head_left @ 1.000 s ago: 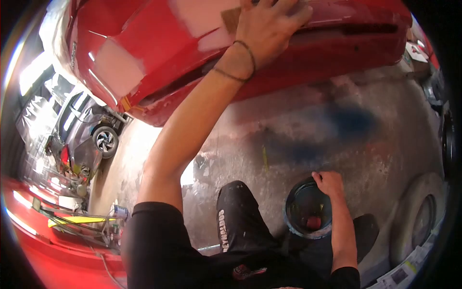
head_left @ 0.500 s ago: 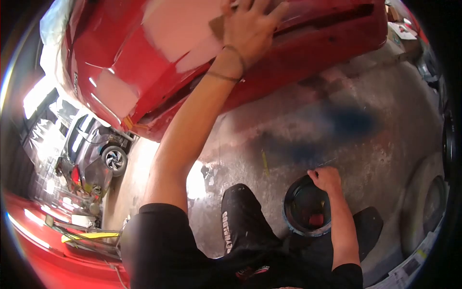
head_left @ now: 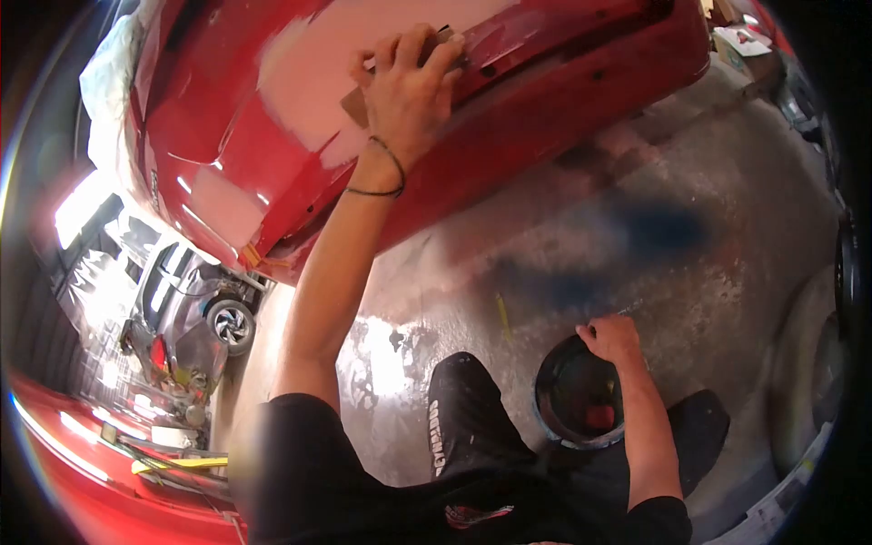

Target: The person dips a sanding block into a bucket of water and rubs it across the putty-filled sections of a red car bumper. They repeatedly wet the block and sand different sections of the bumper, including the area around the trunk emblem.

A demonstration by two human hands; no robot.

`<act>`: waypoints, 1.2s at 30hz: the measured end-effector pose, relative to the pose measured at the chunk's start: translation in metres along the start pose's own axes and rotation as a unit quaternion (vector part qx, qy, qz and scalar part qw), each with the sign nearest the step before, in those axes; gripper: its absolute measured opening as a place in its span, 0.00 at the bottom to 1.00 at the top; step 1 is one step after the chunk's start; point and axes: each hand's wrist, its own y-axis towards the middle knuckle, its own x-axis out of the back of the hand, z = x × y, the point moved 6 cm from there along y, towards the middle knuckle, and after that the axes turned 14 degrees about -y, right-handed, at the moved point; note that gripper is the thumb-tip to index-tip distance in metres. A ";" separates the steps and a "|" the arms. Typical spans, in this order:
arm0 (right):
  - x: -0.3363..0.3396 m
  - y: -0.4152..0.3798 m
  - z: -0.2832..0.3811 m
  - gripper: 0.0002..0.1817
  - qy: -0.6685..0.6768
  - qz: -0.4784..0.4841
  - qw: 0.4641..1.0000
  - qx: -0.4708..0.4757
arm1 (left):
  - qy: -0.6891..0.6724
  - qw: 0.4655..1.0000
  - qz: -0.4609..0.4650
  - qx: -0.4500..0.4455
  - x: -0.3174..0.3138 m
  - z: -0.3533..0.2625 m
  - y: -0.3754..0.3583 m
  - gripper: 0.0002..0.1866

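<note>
My left hand [head_left: 404, 86] presses on the red car panel [head_left: 509, 136], fingers curled over a sanding block. Brown sandpaper [head_left: 355, 107] sticks out on the wrist side of that hand, and a dark edge shows past the fingertips; the rest is covered. Around it lies a pale pink sanded patch [head_left: 313, 73]. Low on the right, my right hand [head_left: 613, 339] is closed on the rim of a black bucket [head_left: 548, 400]. Inside the bucket there is a small red thing [head_left: 599, 417], too dim to name.
A second pink patch [head_left: 222, 209] marks the panel's left part. White plastic sheeting [head_left: 109, 100] hangs along the car's left edge. On the concrete floor are dark blue stains [head_left: 658, 229] and a yellow strip [head_left: 502, 313]. Another car's wheel [head_left: 230, 325] stands left; a tyre [head_left: 804, 391] lies right.
My left hand has slid left and slightly down across the panel with the sanding block. My right hand stays at the bucket's rim. The view has shifted a little.
</note>
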 end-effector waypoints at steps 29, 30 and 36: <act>0.004 0.001 0.002 0.26 -0.007 -0.011 1.000 -0.002 | 0.052 0.998 0.028 0.039 0.052 0.029 -0.127 0.27; 0.005 0.004 0.001 0.26 -0.013 -0.010 1.000 -0.002 | 0.011 0.999 0.020 0.030 0.043 0.026 -0.115 0.31; 0.001 0.007 0.007 0.26 0.005 -0.017 1.000 -0.023 | -0.028 0.999 -0.006 -0.042 -0.031 -0.028 -0.012 0.21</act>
